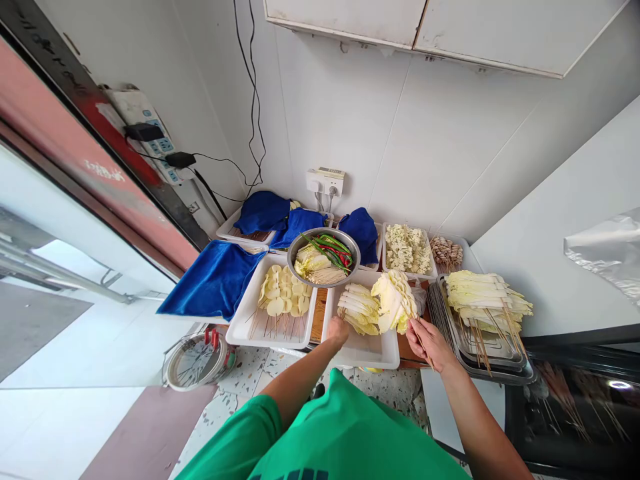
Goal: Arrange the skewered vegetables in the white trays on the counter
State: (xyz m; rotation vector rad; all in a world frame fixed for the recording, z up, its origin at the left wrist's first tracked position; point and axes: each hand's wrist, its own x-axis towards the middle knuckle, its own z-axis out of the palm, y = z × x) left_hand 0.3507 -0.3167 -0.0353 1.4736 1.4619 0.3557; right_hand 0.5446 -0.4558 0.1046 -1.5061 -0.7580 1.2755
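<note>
My right hand [431, 343] is closed around the sticks of a bunch of napa cabbage skewers [393, 300], whose pale leaves are raised over the right side of a white tray [363, 359]. In that tray lie more cabbage skewers [359, 308], their leaves stacked flat and their sticks pointing left. At the stick ends my left hand [339, 331] is closed, its fingers partly hidden. Just behind the tray, a steel bowl [291, 259] holds green and red peppers [336, 252], cabbage leaves and enoki mushrooms.
Left stands a tray of skewered potato slices [281, 298], beside a blue cloth [215, 280]. On the right, cabbage skewers [483, 300] lie on stacked metal trays [505, 363]. Cauliflower [407, 247] fills a back tray. A wire-filled basket [200, 360] is low at left; cabinets [350, 20] hang above.
</note>
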